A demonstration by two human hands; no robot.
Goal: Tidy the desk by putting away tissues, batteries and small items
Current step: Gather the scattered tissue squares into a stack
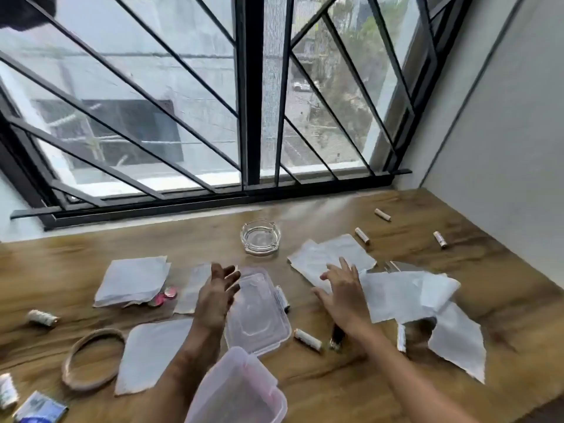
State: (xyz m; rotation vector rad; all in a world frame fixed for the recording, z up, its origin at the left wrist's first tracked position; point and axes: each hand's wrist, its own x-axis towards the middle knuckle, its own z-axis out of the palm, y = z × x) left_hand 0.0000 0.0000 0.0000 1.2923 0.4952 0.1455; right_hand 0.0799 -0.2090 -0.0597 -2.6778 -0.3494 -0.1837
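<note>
- Currently: one wood-grain desk [76, 254].
- Six thin white tissues [131, 282], scattered flat on it.
- One clear plastic box [235, 389]; one lid [259, 309].
- Left hand [218, 288]: fingers spread, at lid's left edge. Right hand [341, 288]: fingers spread, on a tissue.
- At least six cylindrical batteries [307, 339].

txt: none legible | batteries [307, 339]: print too blurred | blue pkt [39, 409]: print too blurred

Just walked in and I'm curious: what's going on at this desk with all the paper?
A person is tidying a wooden desk. Their right hand is spread over a tissue; the left hand is open over a clear lid. An open plastic container waits nearest them, with tissues and batteries scattered around.
</note>
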